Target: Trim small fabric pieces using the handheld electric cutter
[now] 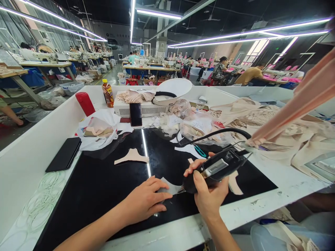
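A black handheld power tool (214, 169) with a cord is gripped in my right hand (209, 193), its front tip low over the black board (104, 195). My left hand (148, 198) lies with fingers spread at the edge of a pale grey-white piece (169, 186), just left of the tool's tip. On the board further back rests a beige fabric piece (132, 156). Another beige piece (235, 183) shows to the right, partly behind the tool and my right hand. Behind the tool are a white cut piece (190, 149) and a teal-handled tool (200, 151).
A black tablet-like case (63, 154), a white plastic bag (101, 129), a phone (135, 114) and a drink bottle (108, 93) stand around the board. Beige fabric (274, 122) is heaped at right. Peach cloth (295, 101) hangs above the tool. People sit at distant machines.
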Available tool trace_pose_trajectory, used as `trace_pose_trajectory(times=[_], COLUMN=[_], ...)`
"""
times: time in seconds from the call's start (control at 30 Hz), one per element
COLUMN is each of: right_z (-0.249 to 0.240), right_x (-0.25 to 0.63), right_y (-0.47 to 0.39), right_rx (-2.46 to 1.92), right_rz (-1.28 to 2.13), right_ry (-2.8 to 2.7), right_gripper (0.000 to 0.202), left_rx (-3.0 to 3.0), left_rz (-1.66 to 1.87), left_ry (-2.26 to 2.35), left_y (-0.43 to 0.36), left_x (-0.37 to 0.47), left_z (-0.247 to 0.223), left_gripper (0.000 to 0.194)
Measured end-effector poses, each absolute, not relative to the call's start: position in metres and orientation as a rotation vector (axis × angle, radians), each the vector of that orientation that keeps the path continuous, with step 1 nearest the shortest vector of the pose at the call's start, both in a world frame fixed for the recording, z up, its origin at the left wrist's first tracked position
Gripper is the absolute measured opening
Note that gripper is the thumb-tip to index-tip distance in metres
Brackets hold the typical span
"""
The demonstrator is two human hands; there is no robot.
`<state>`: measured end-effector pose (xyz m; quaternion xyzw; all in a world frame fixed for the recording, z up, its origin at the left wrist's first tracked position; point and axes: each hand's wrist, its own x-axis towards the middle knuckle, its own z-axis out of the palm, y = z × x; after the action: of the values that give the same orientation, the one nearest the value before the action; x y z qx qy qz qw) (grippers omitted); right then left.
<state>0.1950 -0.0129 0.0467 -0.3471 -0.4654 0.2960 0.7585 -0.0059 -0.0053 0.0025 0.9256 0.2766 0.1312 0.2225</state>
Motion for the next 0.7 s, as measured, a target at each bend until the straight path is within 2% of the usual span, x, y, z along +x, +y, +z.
trace_pose_trajectory(times=[0.7], right_z=[0.045], right_x=[0.212], right_y=[-0.009], right_rx=[-0.839], right_rz=[0.572], right_ry=[-0.980], right_gripper=[0.047], left_rx=[2.542], left_rz=[0.446], left_ry=[0.731], left_y=[-0.005], left_x=[-0.009], left_z=[-0.001], left_gripper=[0.035])
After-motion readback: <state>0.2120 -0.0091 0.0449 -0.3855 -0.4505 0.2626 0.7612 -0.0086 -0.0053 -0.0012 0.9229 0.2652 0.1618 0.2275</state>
